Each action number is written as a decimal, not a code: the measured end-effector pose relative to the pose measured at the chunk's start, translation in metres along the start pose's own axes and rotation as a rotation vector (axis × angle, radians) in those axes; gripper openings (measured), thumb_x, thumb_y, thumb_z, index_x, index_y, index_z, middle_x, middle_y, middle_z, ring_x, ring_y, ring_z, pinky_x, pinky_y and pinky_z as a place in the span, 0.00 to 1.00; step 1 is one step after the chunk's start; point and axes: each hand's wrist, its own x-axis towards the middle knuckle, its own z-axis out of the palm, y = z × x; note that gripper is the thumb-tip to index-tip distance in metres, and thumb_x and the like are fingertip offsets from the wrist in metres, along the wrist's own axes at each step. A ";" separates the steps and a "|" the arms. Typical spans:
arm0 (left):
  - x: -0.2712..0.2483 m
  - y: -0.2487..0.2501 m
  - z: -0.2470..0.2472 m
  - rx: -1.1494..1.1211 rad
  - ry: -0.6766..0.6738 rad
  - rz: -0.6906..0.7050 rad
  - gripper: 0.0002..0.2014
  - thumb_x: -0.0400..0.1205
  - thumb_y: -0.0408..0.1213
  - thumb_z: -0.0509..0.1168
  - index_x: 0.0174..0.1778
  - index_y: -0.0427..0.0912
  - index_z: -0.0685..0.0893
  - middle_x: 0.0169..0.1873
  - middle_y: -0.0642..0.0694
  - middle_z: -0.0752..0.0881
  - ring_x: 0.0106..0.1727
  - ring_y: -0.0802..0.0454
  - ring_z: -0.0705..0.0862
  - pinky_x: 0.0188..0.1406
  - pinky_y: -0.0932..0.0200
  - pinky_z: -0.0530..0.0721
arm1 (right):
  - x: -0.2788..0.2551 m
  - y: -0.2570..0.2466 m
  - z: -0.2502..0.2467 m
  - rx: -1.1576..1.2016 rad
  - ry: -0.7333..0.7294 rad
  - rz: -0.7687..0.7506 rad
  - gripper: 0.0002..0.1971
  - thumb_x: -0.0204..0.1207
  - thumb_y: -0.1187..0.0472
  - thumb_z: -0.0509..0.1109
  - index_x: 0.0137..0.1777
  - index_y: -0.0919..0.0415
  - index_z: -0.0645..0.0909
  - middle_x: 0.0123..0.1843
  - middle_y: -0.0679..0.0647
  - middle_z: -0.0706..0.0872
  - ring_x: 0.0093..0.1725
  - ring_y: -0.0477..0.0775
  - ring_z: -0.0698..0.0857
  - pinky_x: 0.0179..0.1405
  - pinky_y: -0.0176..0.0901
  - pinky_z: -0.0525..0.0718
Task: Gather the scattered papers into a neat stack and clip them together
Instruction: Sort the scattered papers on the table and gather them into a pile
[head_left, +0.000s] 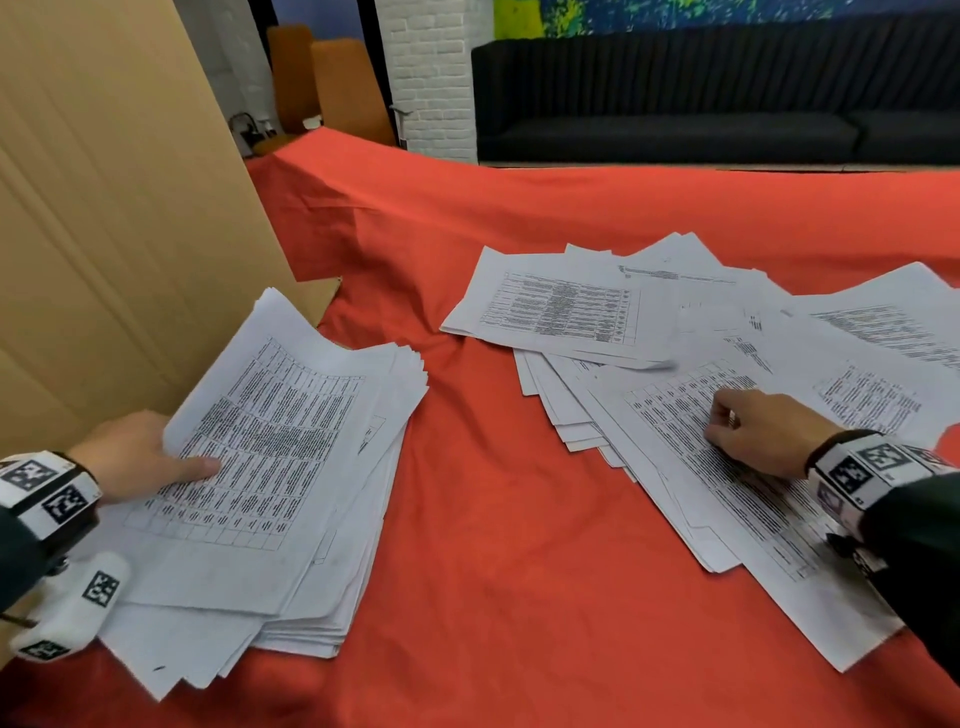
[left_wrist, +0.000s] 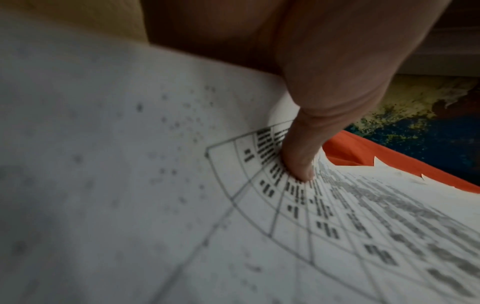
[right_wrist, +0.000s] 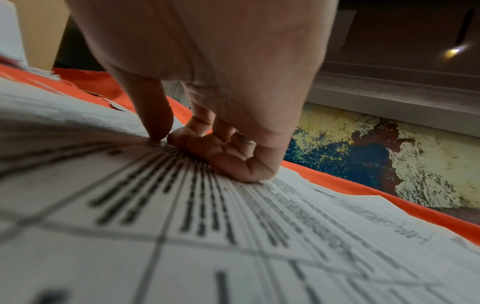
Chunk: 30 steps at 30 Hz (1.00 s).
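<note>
A thick, uneven stack of printed sheets (head_left: 291, 499) lies on the red cloth at the left. My left hand (head_left: 176, 460) grips its near-left edge, with the thumb (left_wrist: 298, 164) pressed on the top sheet and the fingers hidden beneath. To the right, scattered papers (head_left: 571, 306) lie fanned and overlapping. My right hand (head_left: 719, 421) rests on the top table-printed sheet (head_left: 670, 410); its fingers are curled, and thumb and index finger (right_wrist: 182, 142) pinch the paper, which buckles up beside them. No clip is in view.
The red cloth (head_left: 493, 519) covers the table, with a bare strip between the two paper piles. A tall cardboard sheet (head_left: 104, 234) stands close behind the left stack. A black sofa (head_left: 701, 104) sits beyond the table's far edge.
</note>
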 end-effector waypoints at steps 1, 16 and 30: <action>-0.001 -0.002 -0.001 -0.025 0.016 -0.018 0.19 0.68 0.59 0.80 0.35 0.44 0.91 0.26 0.48 0.91 0.33 0.44 0.91 0.41 0.47 0.90 | 0.000 0.000 0.000 0.001 0.002 -0.001 0.05 0.84 0.54 0.65 0.47 0.51 0.77 0.44 0.49 0.85 0.42 0.47 0.82 0.34 0.42 0.73; -0.034 0.019 0.005 -0.527 -0.095 -0.211 0.07 0.78 0.33 0.77 0.46 0.32 0.90 0.30 0.40 0.93 0.38 0.39 0.92 0.39 0.52 0.84 | 0.001 0.003 0.002 0.030 0.014 0.011 0.07 0.83 0.53 0.66 0.44 0.51 0.77 0.43 0.49 0.85 0.41 0.49 0.83 0.33 0.44 0.73; -0.034 0.042 -0.006 -0.241 -0.053 -0.125 0.16 0.69 0.49 0.84 0.42 0.40 0.95 0.34 0.44 0.95 0.40 0.40 0.93 0.55 0.43 0.89 | -0.002 0.000 0.000 0.023 -0.001 0.009 0.06 0.84 0.52 0.64 0.46 0.50 0.76 0.45 0.49 0.85 0.43 0.50 0.83 0.39 0.46 0.78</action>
